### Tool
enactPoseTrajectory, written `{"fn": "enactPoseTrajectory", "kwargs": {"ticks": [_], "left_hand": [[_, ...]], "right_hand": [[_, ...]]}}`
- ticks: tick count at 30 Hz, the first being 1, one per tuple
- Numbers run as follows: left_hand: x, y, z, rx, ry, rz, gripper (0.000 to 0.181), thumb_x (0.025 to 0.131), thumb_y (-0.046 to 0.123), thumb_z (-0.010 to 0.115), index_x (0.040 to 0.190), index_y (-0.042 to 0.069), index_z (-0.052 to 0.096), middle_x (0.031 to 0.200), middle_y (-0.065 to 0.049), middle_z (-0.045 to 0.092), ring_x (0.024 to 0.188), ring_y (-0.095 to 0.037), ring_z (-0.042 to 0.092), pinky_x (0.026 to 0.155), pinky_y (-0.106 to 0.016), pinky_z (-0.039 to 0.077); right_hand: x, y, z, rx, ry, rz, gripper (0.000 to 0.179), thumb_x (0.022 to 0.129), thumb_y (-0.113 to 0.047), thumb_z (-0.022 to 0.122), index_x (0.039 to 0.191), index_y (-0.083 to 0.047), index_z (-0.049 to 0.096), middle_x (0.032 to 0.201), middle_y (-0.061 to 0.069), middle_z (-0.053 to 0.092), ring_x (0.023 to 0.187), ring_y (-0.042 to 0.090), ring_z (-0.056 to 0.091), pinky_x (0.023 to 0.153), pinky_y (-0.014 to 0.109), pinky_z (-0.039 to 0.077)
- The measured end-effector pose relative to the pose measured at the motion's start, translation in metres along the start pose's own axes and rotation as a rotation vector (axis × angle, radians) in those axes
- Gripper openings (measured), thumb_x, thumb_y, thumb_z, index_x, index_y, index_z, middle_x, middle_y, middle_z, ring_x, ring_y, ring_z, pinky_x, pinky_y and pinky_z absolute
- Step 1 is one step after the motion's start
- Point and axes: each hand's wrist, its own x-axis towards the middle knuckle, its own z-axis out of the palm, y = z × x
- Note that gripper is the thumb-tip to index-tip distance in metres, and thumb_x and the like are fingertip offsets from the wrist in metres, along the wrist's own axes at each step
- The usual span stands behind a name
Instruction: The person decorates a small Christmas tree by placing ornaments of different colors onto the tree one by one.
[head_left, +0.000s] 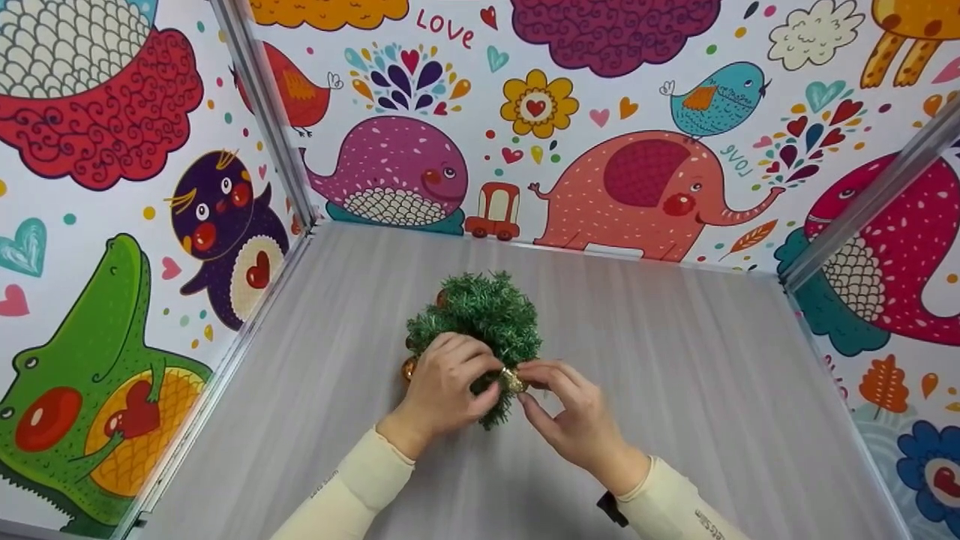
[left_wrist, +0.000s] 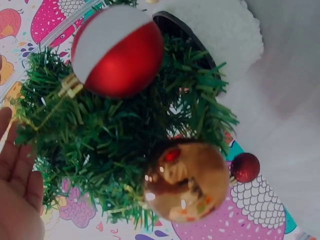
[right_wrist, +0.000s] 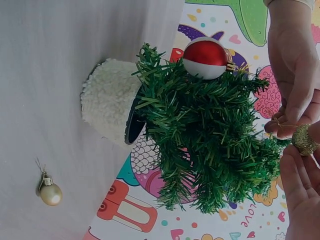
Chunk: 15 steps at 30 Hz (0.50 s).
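Nearest the head cam I've got two cream sleeves (head_left: 345,487), smooth stretch knit by the look, one w/ lettering down it; past them both hands meet at the front of a small fake tree (head_left: 491,319) on the bench (head_left: 300,337). The glitter ball (right_wrist: 303,140) is up off the bench, right against the foliage: R hand (head_left: 577,420) pinches it btwn thumb & fingertips, L hand (head_left: 454,386) seems to pinch its thin gold thread (right_wrist: 286,125), tho the exact grip is part hidden. I'd guess the ball's v. light, hard-shelled, grainy so not slippery, poss. brittle; best hold = round its middle w/ soft fingertips, thread by the loop end. Thread looks limp & easy to snag. Tree: bristly plastic needles, prob. springy, wire-stiff inside; I'd steady it by the pot (right_wrist: 110,97), white, nubbly fleece, dark rim. Other bits: red-and-white ball (right_wrist: 205,57), satin red w/ a matte white half, on the tree; mirror-shiny copper ball (left_wrist: 186,182), looks slick; small red ball (left_wrist: 245,167) beside it, finely speckled; pale gold ball (right_wrist: 51,194), satiny, capped, apparently lying on the bench apart from the pot.
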Motion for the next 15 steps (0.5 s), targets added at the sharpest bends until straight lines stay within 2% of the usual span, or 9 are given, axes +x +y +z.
{"fn": "enactPoseTrajectory", "kwargs": {"ticks": [3,7,11,15], "left_hand": [[0.000,0.002,0.001,0.009,0.004,-0.008,0.002,0.080,0.017,0.073,0.082,0.017,0.074,0.088,0.005,0.067,0.086,-0.015,0.063,0.086,-0.036,0.048],[0.000,0.001,0.000,0.000,0.032,-0.006,0.004,0.080,0.014,0.073,0.078,0.017,0.073,0.085,0.005,0.067,0.083,-0.015,0.063,0.084,-0.036,0.049],[0.000,0.001,-0.002,-0.024,0.070,-0.008,0.004,0.079,0.013,0.071,0.077,0.017,0.072,0.084,0.005,0.066,0.081,-0.016,0.063,0.082,-0.037,0.049],[0.000,0.005,-0.003,-0.049,0.092,-0.017,0.005,0.079,0.012,0.071,0.078,0.017,0.071,0.084,0.005,0.066,0.081,-0.017,0.062,0.081,-0.037,0.048]], "right_hand": [[-0.001,0.000,0.000,0.023,-0.005,-0.006,0.037,0.083,0.003,0.074,0.118,-0.008,0.066,0.117,0.006,0.065,0.096,0.015,0.066,0.077,0.022,0.054],[-0.006,0.003,0.001,0.031,0.011,-0.001,0.038,0.081,0.005,0.075,0.117,-0.007,0.066,0.115,0.007,0.065,0.095,0.016,0.066,0.077,0.023,0.054],[-0.011,0.002,0.005,0.047,0.041,0.034,0.040,0.078,0.009,0.076,0.115,-0.004,0.066,0.112,0.008,0.065,0.091,0.018,0.067,0.075,0.024,0.055],[-0.011,-0.008,0.008,0.121,0.067,0.099,0.040,0.075,0.016,0.074,0.112,0.002,0.066,0.107,0.012,0.065,0.086,0.021,0.067,0.070,0.030,0.058]]}}
